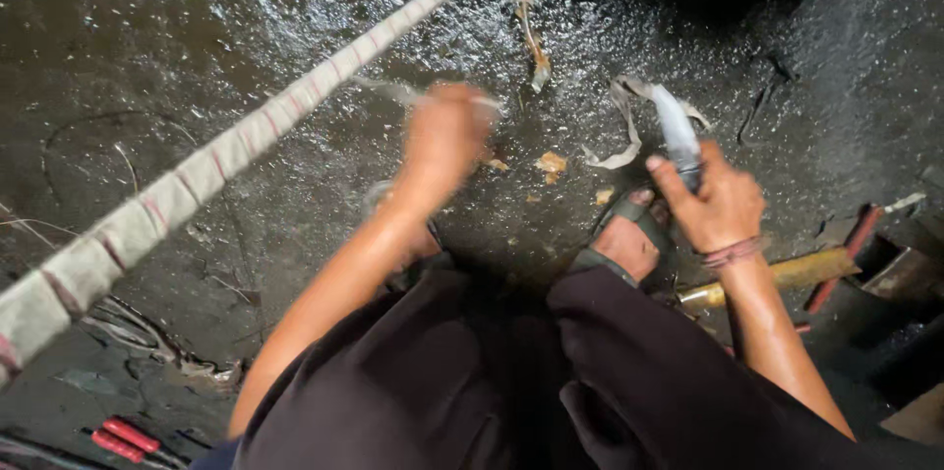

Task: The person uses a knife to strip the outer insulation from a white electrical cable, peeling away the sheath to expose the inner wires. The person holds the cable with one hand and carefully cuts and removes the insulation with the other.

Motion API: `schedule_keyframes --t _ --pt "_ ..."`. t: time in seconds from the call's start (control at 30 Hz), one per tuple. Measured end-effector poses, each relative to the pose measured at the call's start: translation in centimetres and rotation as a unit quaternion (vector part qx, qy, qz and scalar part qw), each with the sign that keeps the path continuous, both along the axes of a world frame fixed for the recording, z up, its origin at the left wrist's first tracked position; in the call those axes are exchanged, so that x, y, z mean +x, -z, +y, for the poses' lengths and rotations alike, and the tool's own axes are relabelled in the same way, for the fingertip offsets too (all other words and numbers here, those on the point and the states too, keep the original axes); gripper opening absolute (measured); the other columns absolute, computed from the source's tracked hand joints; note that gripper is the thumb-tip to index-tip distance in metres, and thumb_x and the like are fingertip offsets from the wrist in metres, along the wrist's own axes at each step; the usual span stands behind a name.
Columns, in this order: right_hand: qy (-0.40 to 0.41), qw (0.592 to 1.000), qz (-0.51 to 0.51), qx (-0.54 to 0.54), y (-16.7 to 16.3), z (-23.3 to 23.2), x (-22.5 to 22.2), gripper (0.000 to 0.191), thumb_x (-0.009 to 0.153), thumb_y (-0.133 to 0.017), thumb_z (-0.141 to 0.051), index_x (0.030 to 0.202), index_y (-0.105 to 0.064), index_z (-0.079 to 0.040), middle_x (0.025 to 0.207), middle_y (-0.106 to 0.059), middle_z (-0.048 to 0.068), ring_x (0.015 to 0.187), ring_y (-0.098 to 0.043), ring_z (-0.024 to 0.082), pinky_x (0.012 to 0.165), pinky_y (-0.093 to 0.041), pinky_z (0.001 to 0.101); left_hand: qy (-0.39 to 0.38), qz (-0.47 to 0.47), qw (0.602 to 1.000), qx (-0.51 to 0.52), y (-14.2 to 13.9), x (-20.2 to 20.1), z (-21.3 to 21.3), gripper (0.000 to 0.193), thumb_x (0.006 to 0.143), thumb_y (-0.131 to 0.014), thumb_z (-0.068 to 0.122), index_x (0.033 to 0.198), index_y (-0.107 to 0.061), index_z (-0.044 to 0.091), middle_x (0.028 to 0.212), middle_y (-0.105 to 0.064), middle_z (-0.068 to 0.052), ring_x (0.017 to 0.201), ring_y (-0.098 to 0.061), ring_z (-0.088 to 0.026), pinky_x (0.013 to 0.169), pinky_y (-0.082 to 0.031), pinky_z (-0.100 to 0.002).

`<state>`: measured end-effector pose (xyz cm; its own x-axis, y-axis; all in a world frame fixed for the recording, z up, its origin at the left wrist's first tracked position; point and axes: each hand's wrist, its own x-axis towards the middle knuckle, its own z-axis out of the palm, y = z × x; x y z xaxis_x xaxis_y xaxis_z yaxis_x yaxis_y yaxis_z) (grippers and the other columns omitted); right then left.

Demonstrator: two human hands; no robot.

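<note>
Two bare hands are in view, both belonging to the person wearing the camera. The right hand (716,203) is clenched around one pale, tape-wrapped cylindrical piece (677,132), which stands roughly upright out of the fist, right of centre. One loose strip of pale cloth tape (623,126) curls away from the top of that piece to its left and lies over the wet dark floor (177,47). One thread band (732,254) circles the right wrist.

The left hand (444,136) is raised at centre and blurred; it appears closed around a thin pale strip (393,90) trailing to its left, but the grip cannot be told for certain.

One long pole wrapped in pale cloth with reddish bands (197,175) runs diagonally from the near left edge to the far centre. One frayed cord (529,28) hangs down at far centre.

Two feet in dark sandals are present: the right one (629,239) is plain to see, the left one (393,224) is largely hidden behind the forearm. Four small yellowish scraps (551,165) lie on the floor between the hands. One yellowish bar (801,271) lies near right. Two red-handled tools (123,439) lie at the near left corner.
</note>
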<state>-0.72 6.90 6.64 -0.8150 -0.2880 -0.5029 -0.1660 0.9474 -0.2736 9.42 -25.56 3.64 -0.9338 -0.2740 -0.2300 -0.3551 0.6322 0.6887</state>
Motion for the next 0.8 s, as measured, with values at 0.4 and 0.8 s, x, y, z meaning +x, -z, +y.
schedule_keyframes --t 0.4,0.8 --pt "0.181 0.9 -0.25 -0.308 0.4 0.6 -0.5 0.046 0.095 -0.066 -0.04 0.121 -0.053 -0.004 0.079 -0.059 0.012 0.067 -0.059 0.026 0.06 -0.049 0.044 -0.2 -0.073 0.935 0.283 0.0 1.3 2.2 0.024 0.1 -0.062 0.019 0.115 -0.073 0.005 0.103 -0.076 -0.01 0.085 -0.075 -0.026 0.078 -0.064 -0.043" --pt "-0.385 0.91 -0.008 -0.152 3.9 -14.8 -12.9 0.031 0.101 -0.054 -0.031 0.111 -0.054 -0.002 0.066 -0.064 0.014 0.063 -0.066 0.036 0.069 -0.049 0.051 0.172 0.178 0.949 -0.196 -1.8 -7.5 -2.9 0.027 0.089 -0.066 -0.005 0.116 -0.066 -0.005 0.1 -0.067 -0.017 0.09 -0.064 -0.032 0.078 -0.054 -0.045"
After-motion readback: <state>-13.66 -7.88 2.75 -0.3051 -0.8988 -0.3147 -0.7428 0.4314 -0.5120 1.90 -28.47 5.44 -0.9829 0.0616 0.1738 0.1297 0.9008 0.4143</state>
